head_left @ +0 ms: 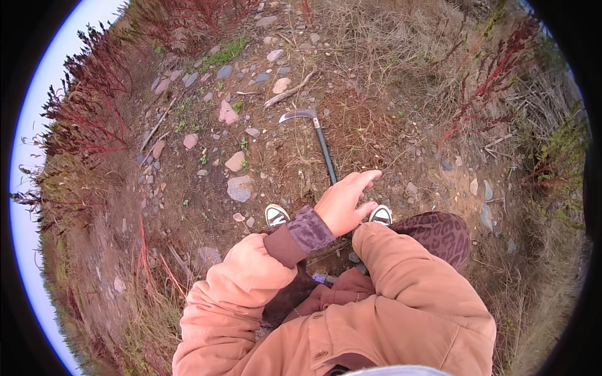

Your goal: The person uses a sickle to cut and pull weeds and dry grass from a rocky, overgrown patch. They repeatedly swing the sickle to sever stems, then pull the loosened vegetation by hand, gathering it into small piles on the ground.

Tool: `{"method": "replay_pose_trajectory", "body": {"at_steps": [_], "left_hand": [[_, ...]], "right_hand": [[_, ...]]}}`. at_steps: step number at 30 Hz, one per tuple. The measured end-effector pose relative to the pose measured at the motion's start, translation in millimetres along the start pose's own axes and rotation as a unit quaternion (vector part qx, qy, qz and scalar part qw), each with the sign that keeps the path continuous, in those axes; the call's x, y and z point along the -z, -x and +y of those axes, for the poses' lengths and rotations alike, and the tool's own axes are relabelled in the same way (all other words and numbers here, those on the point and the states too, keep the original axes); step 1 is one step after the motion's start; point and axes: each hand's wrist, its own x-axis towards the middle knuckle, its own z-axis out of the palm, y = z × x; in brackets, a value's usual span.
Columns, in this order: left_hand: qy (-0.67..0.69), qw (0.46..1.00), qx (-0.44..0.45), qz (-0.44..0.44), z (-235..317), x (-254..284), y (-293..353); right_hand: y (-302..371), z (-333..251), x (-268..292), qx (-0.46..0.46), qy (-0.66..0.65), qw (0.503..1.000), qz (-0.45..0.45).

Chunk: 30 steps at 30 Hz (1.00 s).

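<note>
My left hand (345, 203) crosses in front of me toward the right, fingers stretched out and thumb apart, holding nothing I can see. Beyond it lies a sickle with a curved metal blade (297, 115) and a long dark green handle (323, 147). The blade points left, over reddish soil. The handle's near end passes behind my left hand, so I cannot see how it is held or what it rests against. My right forearm in its tan sleeve (401, 257) reaches toward the same spot. My right hand is hidden behind the left hand and wrist.
My black-and-white shoes (276, 215) stand on stony dirt ground. Several pinkish and grey stones (239, 188) and a dry stick (291, 89) lie ahead. Red weeds (94, 106) rise at the left, dry grass (389, 44) and another red-stemmed plant (486, 84) at the right.
</note>
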Motion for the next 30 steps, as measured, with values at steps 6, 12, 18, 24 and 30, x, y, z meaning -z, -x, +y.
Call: {"method": "replay_pose_trajectory", "body": {"at_steps": [6,12,18,24,30], "left_hand": [[0.033,0.999,0.015,0.002,11.6,2.7,2.0],[0.08,0.997,0.017,-0.01,19.6,-5.6,7.2],[0.058,0.998,0.019,-0.016,14.5,-7.1,3.8],[0.064,0.998,0.015,-0.017,15.0,-7.7,5.2],[0.062,0.997,0.03,-0.015,4.0,-4.1,2.2]], "right_hand": [[1.5,7.2,-14.9,-0.001,-0.014,1.0,-0.005],[2.7,10.7,-22.8,0.0,-0.026,1.0,-0.013],[4.7,12.9,-30.5,-0.004,-0.036,0.999,-0.02],[7.2,15.3,-35.0,-0.001,-0.052,0.998,-0.021],[14.6,9.5,-18.0,0.025,-0.143,0.989,0.006]]}}
